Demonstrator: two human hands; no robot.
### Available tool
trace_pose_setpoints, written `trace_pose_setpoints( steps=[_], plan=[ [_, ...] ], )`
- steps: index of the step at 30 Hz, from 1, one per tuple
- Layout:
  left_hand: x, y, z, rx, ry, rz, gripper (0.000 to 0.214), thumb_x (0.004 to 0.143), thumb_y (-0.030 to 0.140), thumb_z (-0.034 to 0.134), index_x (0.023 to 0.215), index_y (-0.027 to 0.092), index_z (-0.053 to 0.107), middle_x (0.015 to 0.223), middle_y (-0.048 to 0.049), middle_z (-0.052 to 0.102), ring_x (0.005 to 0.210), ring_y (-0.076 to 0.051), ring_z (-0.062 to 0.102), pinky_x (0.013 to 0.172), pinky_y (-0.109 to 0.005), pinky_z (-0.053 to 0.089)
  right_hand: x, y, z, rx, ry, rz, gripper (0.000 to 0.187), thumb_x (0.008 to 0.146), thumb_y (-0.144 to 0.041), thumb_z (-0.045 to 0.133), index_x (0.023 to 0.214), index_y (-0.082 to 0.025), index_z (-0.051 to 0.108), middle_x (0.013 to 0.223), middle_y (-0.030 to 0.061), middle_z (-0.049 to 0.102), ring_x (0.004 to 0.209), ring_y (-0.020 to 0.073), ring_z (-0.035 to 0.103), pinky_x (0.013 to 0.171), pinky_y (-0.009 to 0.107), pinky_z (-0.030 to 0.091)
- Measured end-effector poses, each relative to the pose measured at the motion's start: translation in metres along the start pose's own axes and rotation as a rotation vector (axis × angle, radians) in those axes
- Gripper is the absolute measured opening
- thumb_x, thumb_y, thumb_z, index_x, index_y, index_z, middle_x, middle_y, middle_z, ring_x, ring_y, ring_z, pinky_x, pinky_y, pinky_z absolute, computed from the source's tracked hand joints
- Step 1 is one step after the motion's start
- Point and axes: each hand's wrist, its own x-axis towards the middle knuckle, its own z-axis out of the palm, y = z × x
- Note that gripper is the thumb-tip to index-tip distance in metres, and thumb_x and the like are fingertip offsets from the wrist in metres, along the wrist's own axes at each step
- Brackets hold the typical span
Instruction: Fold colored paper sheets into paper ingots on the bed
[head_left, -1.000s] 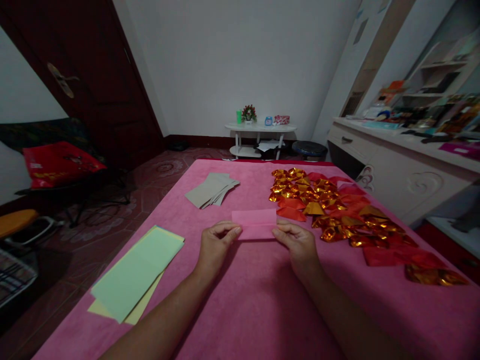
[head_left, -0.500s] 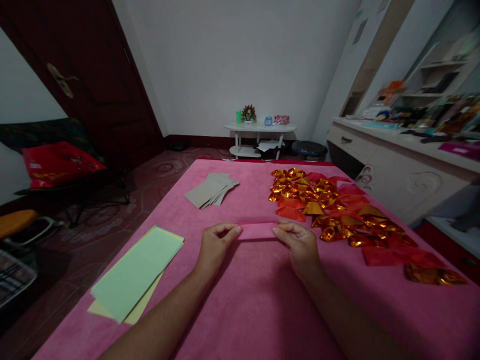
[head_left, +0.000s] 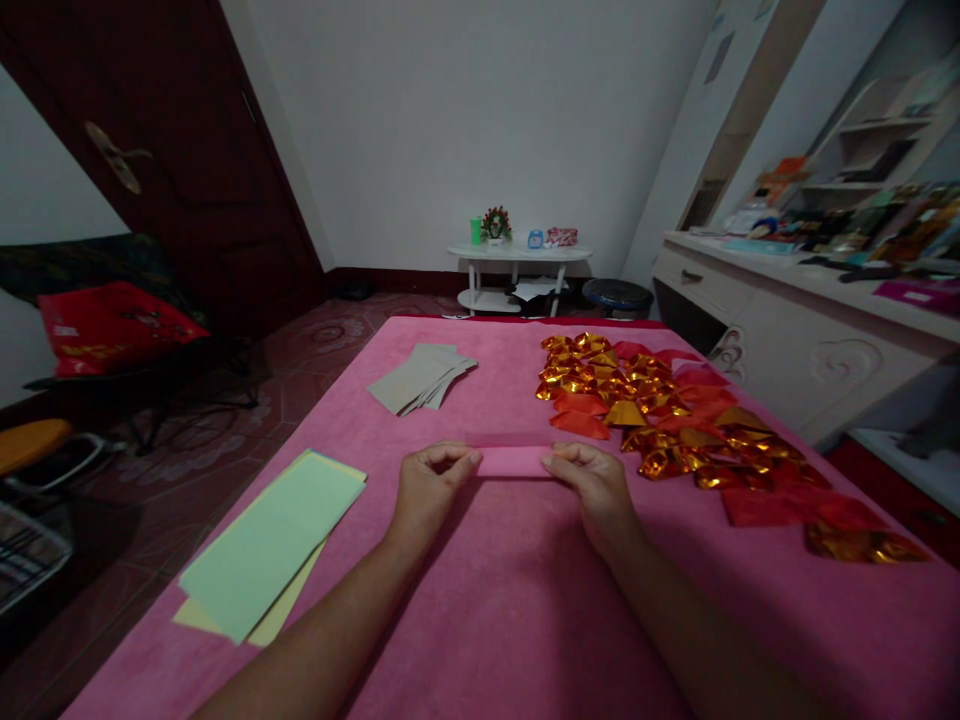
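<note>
A narrow folded strip of pink paper (head_left: 514, 461) lies on the pink tablecloth (head_left: 525, 620) in front of me. My left hand (head_left: 429, 490) pinches its left end with curled fingers. At the strip's right end my right hand (head_left: 596, 487) does the same. The paper looks folded over on itself, low and flat. To the right of my right hand spreads a pile of folded gold and red foil pieces (head_left: 660, 420).
A stack of green and yellow sheets (head_left: 270, 545) lies at the near left. Grey sheets (head_left: 420, 378) are fanned at the far left. A white cabinet (head_left: 795, 340) stands right of the table, a small white side table (head_left: 517, 270) by the far wall, a dark door (head_left: 172, 170) left.
The pink sheet's far flap stood up a second ago; it has been folded down toward me into a narrow flat strip. Both hands stay at its ends.
</note>
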Motion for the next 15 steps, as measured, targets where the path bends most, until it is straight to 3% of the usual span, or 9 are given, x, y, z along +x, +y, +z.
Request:
trace_pose_setpoints(
  steps=[15],
  plan=[
    [0.001, 0.0004, 0.0018, 0.002, 0.047, -0.066, 0.016, 0.063, 0.028, 0.075, 0.062, 0.013, 0.071, 0.058, -0.0022, 0.066, 0.053, -0.01, 0.055, 0.052, -0.019, 0.039, 0.001, 0.0007, 0.0032, 0.021, 0.065, 0.019, 0.019, 0.049, -0.021, 0.079, 0.047, -0.018, 0.06, 0.053, -0.0027, 0.059, 0.057, 0.0114, 0.051, 0.058, 0.025, 0.038]
  ],
)
